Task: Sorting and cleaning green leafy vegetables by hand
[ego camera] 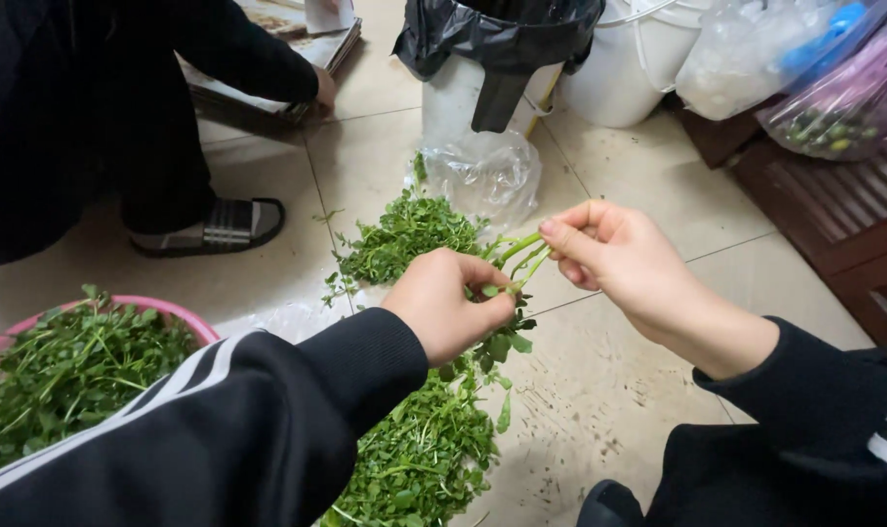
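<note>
My left hand is closed around a bunch of leafy green sprigs whose leaves hang below my fist. My right hand pinches the pale green stems of the same bunch between thumb and fingers. Both hands hover above the tiled floor. Under them lies a heap of loose greens, and a second heap lies farther off beside a clear plastic bag.
A pink basin full of greens sits at the left. Another person in dark clothes and a striped sandal squats at the upper left. A bin with a black bag, a white bucket, bagged goods and a wooden rack stand behind.
</note>
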